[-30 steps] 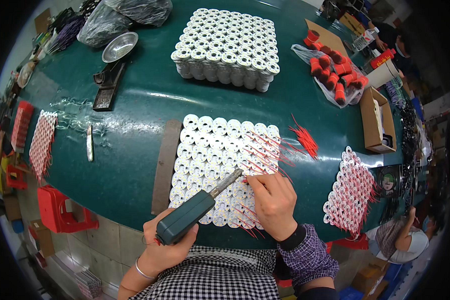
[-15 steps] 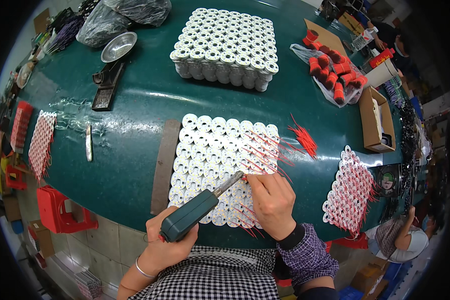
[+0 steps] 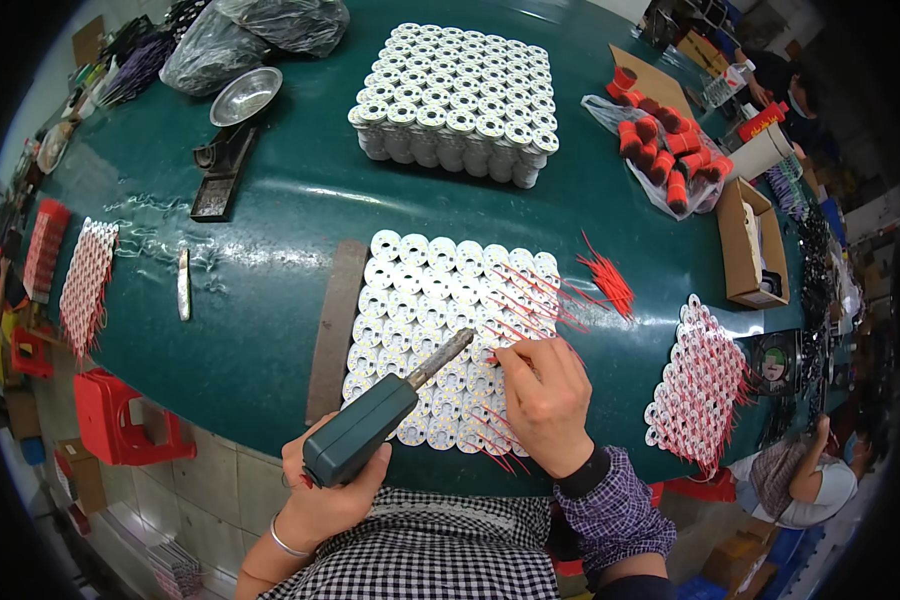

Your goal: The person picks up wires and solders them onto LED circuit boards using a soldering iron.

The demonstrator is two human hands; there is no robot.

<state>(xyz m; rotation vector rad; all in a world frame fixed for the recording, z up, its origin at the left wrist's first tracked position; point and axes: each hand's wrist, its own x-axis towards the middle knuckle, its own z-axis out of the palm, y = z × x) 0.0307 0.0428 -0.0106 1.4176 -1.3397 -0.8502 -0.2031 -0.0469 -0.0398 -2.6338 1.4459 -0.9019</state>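
Note:
My left hand [image 3: 332,500] is wrapped around the handle of a dark green soldering gun [image 3: 362,430], whose metal barrel points up and to the right. The gun's tip is over the panel of round white LED boards [image 3: 400,305], just left of my right fingertips. My right hand [image 3: 550,405] is pinched at the panel's right part, with a bit of red wire [image 3: 491,357] showing at the fingertips. Several thin red wires lie across the boards on that side, above and below this hand. A flat brown bar [image 3: 338,325] lies along the panel's left edge.
Loose red wires [image 3: 610,285] lie right of the panel. A tall stack of round boards [image 3: 460,130] stands behind it. Wired panels lie at far left and right [image 3: 698,390]. Bundled red wire [image 3: 682,150], a cardboard box [image 3: 755,245], a metal dish [image 3: 245,97] and a blade [image 3: 183,285] surround the work.
The soldering gun has moved left and slightly up, its tip drawing away from my right fingertips. My right hand stays almost in place, pinched at the boards. The view has shifted slightly.

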